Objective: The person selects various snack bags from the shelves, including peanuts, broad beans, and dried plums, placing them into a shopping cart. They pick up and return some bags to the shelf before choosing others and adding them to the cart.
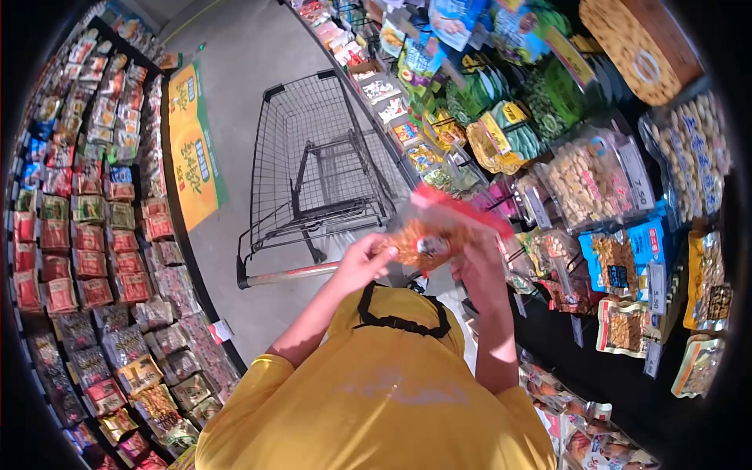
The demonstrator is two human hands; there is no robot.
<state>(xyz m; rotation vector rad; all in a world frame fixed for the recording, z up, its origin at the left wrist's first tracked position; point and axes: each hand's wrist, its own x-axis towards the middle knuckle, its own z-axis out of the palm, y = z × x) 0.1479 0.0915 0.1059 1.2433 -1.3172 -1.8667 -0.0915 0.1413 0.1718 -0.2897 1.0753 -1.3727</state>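
In front of my chest I hold a clear snack bag (429,239) with a red top edge and orange-brown pieces inside. My left hand (366,260) pinches its left edge, thumb on the front. At the lower right side of the bag is my right hand (480,265), its fingers closed on the packaging and partly hidden. The bag is tilted and slightly blurred. Just beyond it stands a black wire shopping cart (313,157), its handle bar (294,274) near my left forearm.
On the right, racks hold hanging packs, among them a peanut bag (595,180) and a blue snack bag (624,258). Shelves of small packets (86,258) line the left. A yellow floor banner (194,145) lies beside the cart.
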